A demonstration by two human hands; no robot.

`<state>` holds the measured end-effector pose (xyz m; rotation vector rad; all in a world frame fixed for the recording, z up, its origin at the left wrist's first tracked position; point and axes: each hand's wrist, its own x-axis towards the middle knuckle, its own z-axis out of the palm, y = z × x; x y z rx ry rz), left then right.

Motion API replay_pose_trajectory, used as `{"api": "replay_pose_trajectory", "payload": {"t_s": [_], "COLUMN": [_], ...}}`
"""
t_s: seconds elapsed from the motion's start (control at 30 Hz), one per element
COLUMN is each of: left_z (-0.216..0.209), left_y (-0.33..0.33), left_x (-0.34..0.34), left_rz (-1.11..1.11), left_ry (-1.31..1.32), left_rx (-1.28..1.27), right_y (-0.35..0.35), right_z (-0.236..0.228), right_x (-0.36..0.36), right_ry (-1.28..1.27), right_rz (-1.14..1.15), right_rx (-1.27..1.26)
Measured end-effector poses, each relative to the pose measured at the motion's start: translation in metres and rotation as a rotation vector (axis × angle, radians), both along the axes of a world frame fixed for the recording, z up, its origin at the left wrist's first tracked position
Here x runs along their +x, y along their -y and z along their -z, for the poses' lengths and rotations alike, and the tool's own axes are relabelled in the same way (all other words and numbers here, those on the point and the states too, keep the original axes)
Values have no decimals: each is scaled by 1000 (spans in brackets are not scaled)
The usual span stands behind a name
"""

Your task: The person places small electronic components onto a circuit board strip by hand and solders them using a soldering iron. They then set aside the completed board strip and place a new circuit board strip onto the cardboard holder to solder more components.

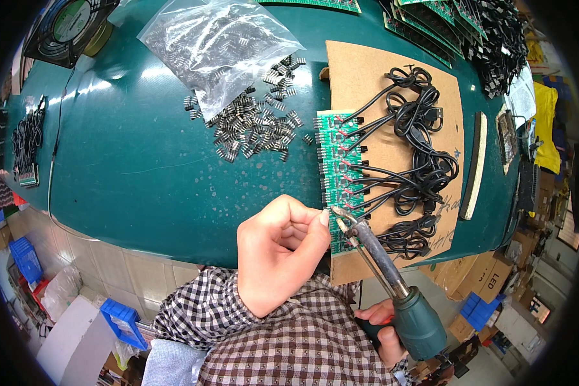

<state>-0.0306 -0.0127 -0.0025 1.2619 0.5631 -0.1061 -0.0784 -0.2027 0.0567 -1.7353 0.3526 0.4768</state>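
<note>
My right hand point(386, 331) grips a soldering gun point(419, 321) with a green body and a long metal barrel. Its tip meets the lower part of a strip of green circuit boards point(334, 161). Close beside that tip, the thumb and forefinger of my left hand point(280, 251) are pinched at the strip's left edge; whatever is between them is too small to make out. Small black pin connectors line this edge. Black cables point(424, 148) run from the boards' right side into coiled bundles. A brown fibreboard sheet point(360, 77) lies under boards and cables.
Loose pin connectors point(254, 128) spill from a clear plastic bag point(212, 48) on the green table point(128, 174). A fan point(67, 29) stands far left, above a cabled board point(29, 148). Stacked boards point(431, 29) and more cables point(498, 48) lie far right, near a pale bar point(475, 166).
</note>
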Motion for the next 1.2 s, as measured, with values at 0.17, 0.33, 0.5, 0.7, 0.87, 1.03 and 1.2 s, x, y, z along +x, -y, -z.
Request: {"api": "replay_pose_trajectory", "payload": {"t_s": [0.17,0.33,0.5,0.7,0.87,1.03,1.2], "left_z": [-2,0,0,0,-1,-2,-8], "left_y": [0,0,4,1,0,-1,-2], "left_x": [1,0,1,0,1,0,0], "left_rz": [-4,-5,-101,-49,4,-4,-52], "left_ry": [12,21,17,16,9,30,-51], "left_rx": [4,-13,-43,-17,8,-46,-158], "right_y": [3,7,6,9,7,3,-2], "right_z": [0,1,-1,-2,-3,-1,2], "right_x": [0,-3,-3,-2,-3,-6,-5], "right_ry": [-41,-66,-76,-90,-59,55,87], "right_rz": [-16,-35,-50,-95,-69,25,88], "right_rx": [19,9,-6,-11,7,46,25]}}
